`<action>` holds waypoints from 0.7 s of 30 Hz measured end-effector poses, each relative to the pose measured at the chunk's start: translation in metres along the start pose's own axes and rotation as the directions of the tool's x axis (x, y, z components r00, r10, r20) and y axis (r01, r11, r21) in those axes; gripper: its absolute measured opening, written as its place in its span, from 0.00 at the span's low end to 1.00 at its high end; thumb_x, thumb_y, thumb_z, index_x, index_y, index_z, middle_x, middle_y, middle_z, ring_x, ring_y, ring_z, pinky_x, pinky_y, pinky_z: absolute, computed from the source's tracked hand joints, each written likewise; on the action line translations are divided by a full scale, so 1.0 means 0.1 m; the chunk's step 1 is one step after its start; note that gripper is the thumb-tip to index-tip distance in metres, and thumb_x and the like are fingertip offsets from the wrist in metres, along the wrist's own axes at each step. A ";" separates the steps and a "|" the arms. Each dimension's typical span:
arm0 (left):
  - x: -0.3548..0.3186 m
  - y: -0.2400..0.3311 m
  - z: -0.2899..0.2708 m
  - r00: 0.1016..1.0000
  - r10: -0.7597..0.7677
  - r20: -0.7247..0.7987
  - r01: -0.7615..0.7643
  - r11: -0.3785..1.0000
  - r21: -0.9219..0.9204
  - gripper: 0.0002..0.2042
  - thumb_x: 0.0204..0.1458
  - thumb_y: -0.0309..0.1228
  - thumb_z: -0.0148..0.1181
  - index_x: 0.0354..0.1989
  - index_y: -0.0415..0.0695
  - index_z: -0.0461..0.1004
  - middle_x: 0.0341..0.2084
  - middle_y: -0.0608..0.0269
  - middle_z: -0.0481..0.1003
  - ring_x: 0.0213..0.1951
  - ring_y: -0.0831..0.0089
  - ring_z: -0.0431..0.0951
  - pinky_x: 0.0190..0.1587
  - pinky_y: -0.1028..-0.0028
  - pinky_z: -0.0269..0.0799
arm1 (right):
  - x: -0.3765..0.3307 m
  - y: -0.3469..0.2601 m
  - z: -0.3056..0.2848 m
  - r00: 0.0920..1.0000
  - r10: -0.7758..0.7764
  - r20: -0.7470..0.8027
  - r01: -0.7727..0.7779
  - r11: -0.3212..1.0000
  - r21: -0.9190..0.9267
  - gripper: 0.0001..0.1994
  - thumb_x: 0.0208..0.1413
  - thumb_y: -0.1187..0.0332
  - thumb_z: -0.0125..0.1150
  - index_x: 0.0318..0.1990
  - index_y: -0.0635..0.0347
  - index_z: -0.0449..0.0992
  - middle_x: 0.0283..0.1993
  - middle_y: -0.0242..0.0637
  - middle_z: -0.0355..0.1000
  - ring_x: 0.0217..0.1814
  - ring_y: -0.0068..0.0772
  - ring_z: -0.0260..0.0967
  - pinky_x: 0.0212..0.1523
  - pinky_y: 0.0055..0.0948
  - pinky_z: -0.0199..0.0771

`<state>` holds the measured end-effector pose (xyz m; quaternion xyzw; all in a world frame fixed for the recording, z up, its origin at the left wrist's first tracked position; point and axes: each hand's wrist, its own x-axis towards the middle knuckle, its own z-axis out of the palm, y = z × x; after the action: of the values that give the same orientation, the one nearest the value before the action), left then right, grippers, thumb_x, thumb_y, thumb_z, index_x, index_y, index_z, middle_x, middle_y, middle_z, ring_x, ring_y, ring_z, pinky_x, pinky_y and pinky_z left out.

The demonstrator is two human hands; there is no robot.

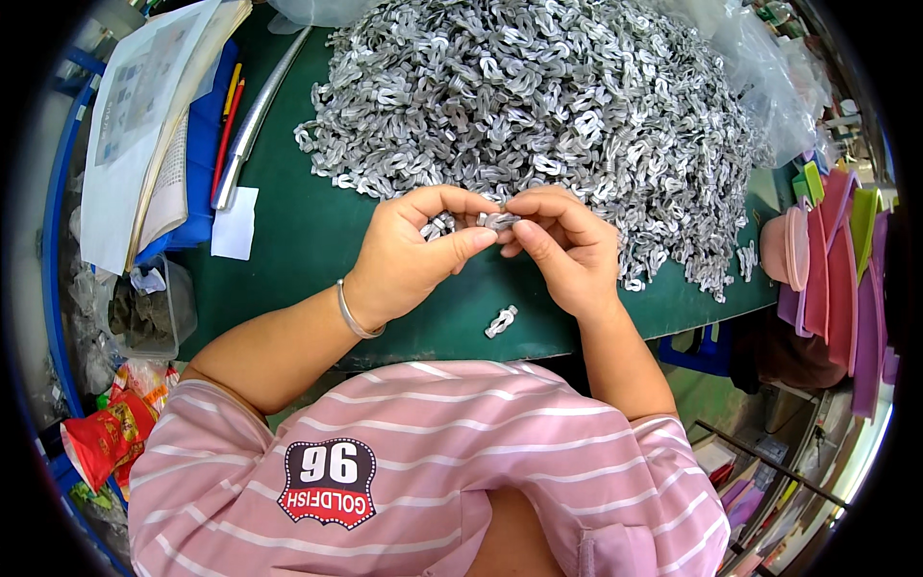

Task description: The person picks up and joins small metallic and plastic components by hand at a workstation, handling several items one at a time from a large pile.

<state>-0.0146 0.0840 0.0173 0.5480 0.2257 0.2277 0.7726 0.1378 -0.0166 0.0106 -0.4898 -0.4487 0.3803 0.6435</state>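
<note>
Between the fingertips of both hands is a small silver metal clip [497, 221], held in front of a big heap of like pieces. My left hand [413, 240] pinches its left end with thumb and forefinger; a few more silver pieces show inside that curled palm. Thumb and fingers of my right hand [567, 245] close on the clip's right end. One loose metal piece [501, 322] lies on the green tabletop [423, 332] near the front edge, below the hands. The heap [538, 96] of looped silver metal pieces covers the far middle and right of the table.
At the left lie papers [144, 115] over a blue tray [199, 183], pencils [231, 120] and a long metal tool [260, 120]. A clear plastic box [178, 303] stands by the left edge. Plastic bags [760, 77] sit at far right, beside pink and purple plastic containers [832, 250].
</note>
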 end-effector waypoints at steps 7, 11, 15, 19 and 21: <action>-0.02 0.02 0.00 0.942 0.306 0.136 -0.333 0.899 0.284 0.06 0.44 0.20 0.60 0.32 0.38 0.74 0.28 0.63 0.71 0.32 0.78 0.69 0.38 0.79 0.64 | 0.01 0.05 -0.09 0.993 -0.039 0.115 0.028 0.995 0.093 0.05 0.47 0.83 0.56 0.33 0.68 0.73 0.39 0.41 0.68 0.38 0.27 0.69 0.36 0.20 0.73; -0.01 -0.03 -0.01 0.965 0.250 0.083 -0.261 0.945 0.196 0.08 0.46 0.22 0.59 0.35 0.37 0.73 0.27 0.64 0.71 0.26 0.81 0.68 0.26 0.83 0.62 | 0.01 0.03 -0.10 0.980 -0.151 0.131 0.172 0.971 -0.167 0.06 0.43 0.84 0.59 0.30 0.67 0.73 0.38 0.41 0.68 0.38 0.27 0.68 0.36 0.20 0.71; -0.02 -0.02 0.03 0.985 -0.174 0.001 0.172 0.974 -0.149 0.09 0.50 0.26 0.56 0.39 0.37 0.72 0.21 0.68 0.69 0.19 0.85 0.65 0.17 0.86 0.57 | 0.00 0.06 -0.01 0.954 -0.298 0.038 0.300 0.942 -0.152 0.12 0.41 0.86 0.60 0.34 0.66 0.66 0.37 0.41 0.68 0.39 0.28 0.68 0.35 0.20 0.70; -0.01 -0.02 0.05 0.961 -0.265 0.076 0.276 0.909 -0.312 0.11 0.53 0.28 0.53 0.42 0.36 0.71 0.17 0.70 0.67 0.18 0.86 0.63 0.13 0.87 0.53 | -0.03 0.07 0.05 0.936 -0.350 0.027 0.350 0.928 -0.125 0.20 0.41 0.87 0.60 0.40 0.64 0.59 0.37 0.43 0.68 0.38 0.28 0.68 0.34 0.22 0.71; 0.01 -0.03 0.01 0.942 -0.303 0.143 0.335 0.869 -0.366 0.11 0.53 0.27 0.50 0.43 0.35 0.69 0.22 0.64 0.70 0.19 0.83 0.66 0.12 0.87 0.55 | -0.03 0.06 0.09 0.928 -0.371 0.025 0.372 0.924 -0.092 0.19 0.42 0.86 0.60 0.40 0.64 0.60 0.37 0.44 0.68 0.38 0.28 0.69 0.34 0.22 0.72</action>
<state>-0.0134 0.0831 0.0142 0.3497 0.2324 0.1145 0.9004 0.1280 -0.0154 0.0054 -0.4247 -0.5530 0.2316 0.6784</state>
